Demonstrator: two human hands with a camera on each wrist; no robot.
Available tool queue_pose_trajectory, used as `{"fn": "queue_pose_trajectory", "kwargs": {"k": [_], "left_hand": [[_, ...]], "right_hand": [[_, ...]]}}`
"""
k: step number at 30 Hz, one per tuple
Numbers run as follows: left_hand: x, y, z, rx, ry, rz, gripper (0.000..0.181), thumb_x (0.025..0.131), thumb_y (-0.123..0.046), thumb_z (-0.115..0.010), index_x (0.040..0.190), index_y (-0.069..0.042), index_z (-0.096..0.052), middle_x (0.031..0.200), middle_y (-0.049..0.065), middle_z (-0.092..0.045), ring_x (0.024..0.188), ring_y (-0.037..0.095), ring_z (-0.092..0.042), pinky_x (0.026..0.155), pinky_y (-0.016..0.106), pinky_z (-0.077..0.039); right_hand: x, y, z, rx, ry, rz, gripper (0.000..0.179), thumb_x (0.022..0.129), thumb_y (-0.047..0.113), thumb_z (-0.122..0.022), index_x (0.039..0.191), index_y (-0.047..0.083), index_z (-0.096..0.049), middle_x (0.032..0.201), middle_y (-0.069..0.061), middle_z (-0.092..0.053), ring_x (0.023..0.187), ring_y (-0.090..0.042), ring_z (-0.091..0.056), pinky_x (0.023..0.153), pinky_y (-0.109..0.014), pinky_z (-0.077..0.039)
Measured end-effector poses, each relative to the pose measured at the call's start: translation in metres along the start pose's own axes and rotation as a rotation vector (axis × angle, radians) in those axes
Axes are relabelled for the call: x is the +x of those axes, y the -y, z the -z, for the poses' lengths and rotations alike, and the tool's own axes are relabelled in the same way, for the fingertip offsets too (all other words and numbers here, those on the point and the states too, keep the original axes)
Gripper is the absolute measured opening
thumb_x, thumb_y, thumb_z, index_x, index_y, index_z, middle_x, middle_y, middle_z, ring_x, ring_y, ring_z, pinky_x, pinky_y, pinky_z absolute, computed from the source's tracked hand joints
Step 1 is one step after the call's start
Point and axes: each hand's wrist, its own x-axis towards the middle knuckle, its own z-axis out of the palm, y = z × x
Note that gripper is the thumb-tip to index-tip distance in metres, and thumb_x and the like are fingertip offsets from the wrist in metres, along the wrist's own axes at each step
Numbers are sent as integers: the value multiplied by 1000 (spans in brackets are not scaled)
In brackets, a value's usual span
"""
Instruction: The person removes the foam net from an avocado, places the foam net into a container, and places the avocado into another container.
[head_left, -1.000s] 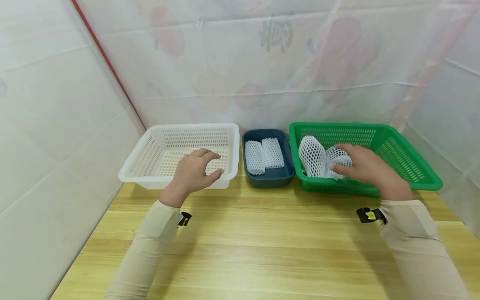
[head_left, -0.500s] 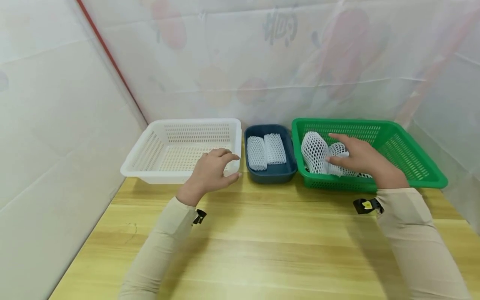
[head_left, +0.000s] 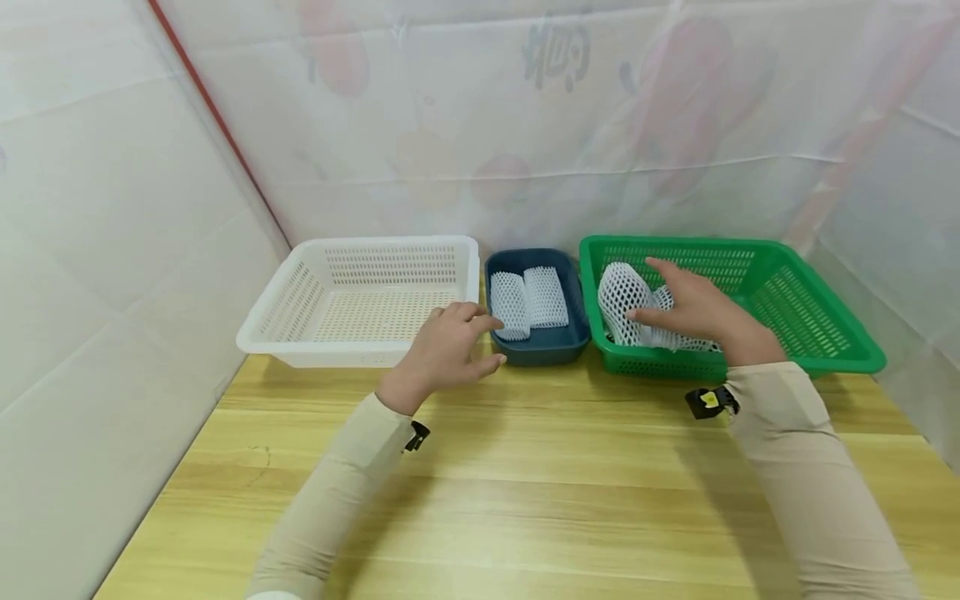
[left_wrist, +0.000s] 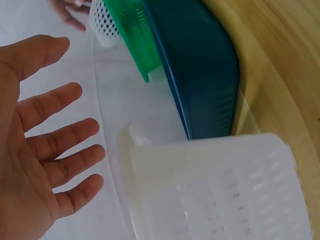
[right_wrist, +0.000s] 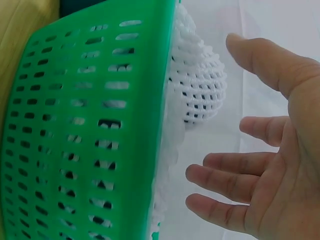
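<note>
My left hand (head_left: pixel 450 350) hovers near the front right corner of the white basket (head_left: pixel 258 333), its fingers spread and holding nothing. Just beyond its fingertips, a dark blue tray (head_left: pixel 547 357) holds two flat white foam net sleeves (head_left: pixel 546 298), one overlapping the other. Above the green basket (head_left: pixel 832 321) is my right hand (head_left: pixel 697 308), thumb and fingers apart with nothing between them. Below it lie white foam nets, one (head_left: pixel 621 292) bulging round something that cannot be made out. In the right wrist view, that bulging net (right_wrist: pixel 202 87) rises past the basket's rim, apart from the fingers.
The three containers stand in a row along the back of the wooden table (head_left: pixel 480 500). Behind them hangs a pale printed sheet (head_left: pixel 450 100), with more sheeting at both sides. Inside the white basket only its slotted floor shows.
My left hand has moved right, from over the white basket toward the blue tray. My right hand has shifted slightly left and up toward the bulging net. Nothing has been picked up.
</note>
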Motion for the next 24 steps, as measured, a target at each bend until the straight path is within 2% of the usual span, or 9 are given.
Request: {"fn": "queue_pose_trajectory", "kwargs": {"k": [5, 10, 17, 21, 24], "left_hand": [[3, -8, -5, -8, -4, -48, 38, 81, -39, -67, 110, -14, -67, 116, 10, -56, 109, 27, -49, 78, 43, -41], [5, -15, -7, -27, 14, -64, 39, 82, -39, -67, 112, -15, -66, 120, 12, -54, 111, 27, -46, 78, 44, -39], [6, -21, -15, -44, 22, -110, 37, 83, -38, -66, 112, -15, -64, 120, 11, -53, 111, 25, -46, 79, 42, -39], [8, -24, -22, -48, 20, -149, 36, 82, -36, -67, 111, -14, -65, 119, 11, -54, 110, 25, -48, 80, 43, -40], [10, -26, -27, -50, 42, -167, 36, 83, -35, -67, 112, -14, -65, 119, 11, -54, 110, 25, -49, 83, 44, -40]], "right_hand": [[7, 7, -3, 11, -2, -4, 104, 82, 58, -59, 149, 7, 1, 147, -29, -12, 129, -51, -16, 95, -66, -20], [12, 12, -8, 23, -1, 7, 104, 83, 54, -62, 149, 7, 3, 147, -30, -12, 130, -51, -14, 96, -66, -18], [16, 11, -16, 38, -4, -11, 104, 82, 54, -63, 149, 5, 0, 142, -33, -23, 126, -51, -23, 94, -65, -25], [19, 7, -19, 47, -3, 10, 102, 84, 51, -62, 149, 4, 0, 138, -35, -26, 122, -51, -29, 92, -64, -28], [21, 4, -22, 49, -10, 28, 99, 85, 49, -62, 149, 8, 1, 139, -36, -25, 123, -52, -28, 92, -65, -27]]}}
